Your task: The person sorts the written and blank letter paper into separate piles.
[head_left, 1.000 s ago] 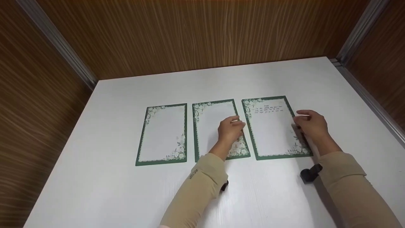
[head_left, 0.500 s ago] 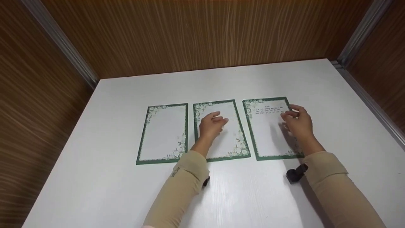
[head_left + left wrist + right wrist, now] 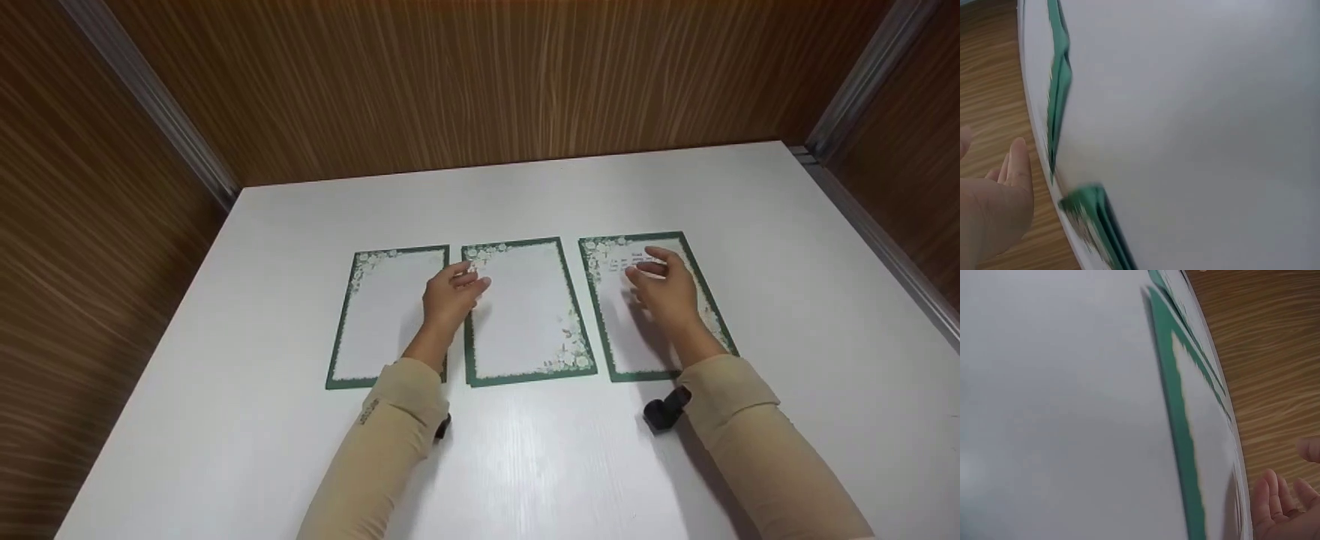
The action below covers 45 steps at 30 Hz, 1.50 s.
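Observation:
Three green-bordered sheets of floral paper lie in a row on the white table (image 3: 540, 457). My left hand (image 3: 448, 300) hovers over the gap between the left sheet (image 3: 382, 315) and the middle sheet (image 3: 517, 315), fingers loosely bent around nothing. Above the right sheet (image 3: 616, 337) is my right hand (image 3: 667, 289), also holding nothing and partly covering a few printed lines near the top. In the left wrist view the fingers (image 3: 1019, 169) stand apart from the sheets' green edges. Relaxed fingers (image 3: 1275, 495) show in the right wrist view, beyond the paper (image 3: 1182, 433).
Wood-grain panels (image 3: 480, 82) enclose the table at the back and sides, with metal strips at the corners. A black device (image 3: 666, 411) is strapped at the right wrist. Beige sleeves (image 3: 750, 442) cover both forearms.
Both hands have moved left: the left from the middle sheet's right edge to its left edge, the right from the right sheet's outer edge to over that sheet. The sheets stay in place.

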{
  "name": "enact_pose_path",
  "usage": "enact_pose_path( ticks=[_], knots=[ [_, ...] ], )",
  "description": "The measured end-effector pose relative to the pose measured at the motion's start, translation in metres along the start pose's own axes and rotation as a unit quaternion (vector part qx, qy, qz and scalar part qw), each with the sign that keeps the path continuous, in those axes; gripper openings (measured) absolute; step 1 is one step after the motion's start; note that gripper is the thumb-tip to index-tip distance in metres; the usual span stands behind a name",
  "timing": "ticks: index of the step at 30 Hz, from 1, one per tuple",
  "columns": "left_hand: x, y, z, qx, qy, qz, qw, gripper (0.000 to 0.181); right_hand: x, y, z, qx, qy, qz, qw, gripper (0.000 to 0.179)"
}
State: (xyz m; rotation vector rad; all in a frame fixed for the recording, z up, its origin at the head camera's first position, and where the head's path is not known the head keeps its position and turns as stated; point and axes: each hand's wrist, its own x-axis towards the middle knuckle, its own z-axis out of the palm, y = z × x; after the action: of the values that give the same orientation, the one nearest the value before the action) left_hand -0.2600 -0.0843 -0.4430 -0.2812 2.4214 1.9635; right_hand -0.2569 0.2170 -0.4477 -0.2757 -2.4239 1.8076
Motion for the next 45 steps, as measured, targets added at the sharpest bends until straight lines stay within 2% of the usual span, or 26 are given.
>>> enact_pose_path(
  ticks=[8, 16, 21, 27, 34, 45],
  knots=[
    [0.004, -0.005, -0.028, -0.014, 0.016, -0.013, 0.9997, 0.055, -0.002, -0.006, 0.024, 0.023, -0.025, -0.009, 0.9994, 0.058],
    [0.005, -0.011, -0.056, -0.017, 0.031, -0.022, 0.9991, 0.056, -0.005, -0.013, 0.050, 0.020, -0.047, 0.015, 0.9986, 0.058],
    [0.004, -0.015, -0.075, -0.004, 0.048, -0.023, 0.9986, 0.057, -0.009, -0.018, 0.065, 0.013, -0.060, 0.017, 0.9980, 0.057],
    [0.004, -0.020, -0.097, -0.005, 0.059, -0.030, 0.9978, 0.059, -0.013, -0.022, 0.086, 0.032, -0.074, 0.021, 0.9965, 0.057],
    [0.005, -0.022, -0.118, 0.003, 0.078, -0.060, 0.9952, 0.060, -0.019, -0.027, 0.107, 0.020, -0.087, 0.026, 0.9956, 0.058],
    [0.002, -0.029, -0.143, -0.005, 0.079, -0.065, 0.9947, 0.060, -0.029, -0.033, 0.143, 0.036, -0.111, 0.014, 0.9930, 0.054]
  ],
)
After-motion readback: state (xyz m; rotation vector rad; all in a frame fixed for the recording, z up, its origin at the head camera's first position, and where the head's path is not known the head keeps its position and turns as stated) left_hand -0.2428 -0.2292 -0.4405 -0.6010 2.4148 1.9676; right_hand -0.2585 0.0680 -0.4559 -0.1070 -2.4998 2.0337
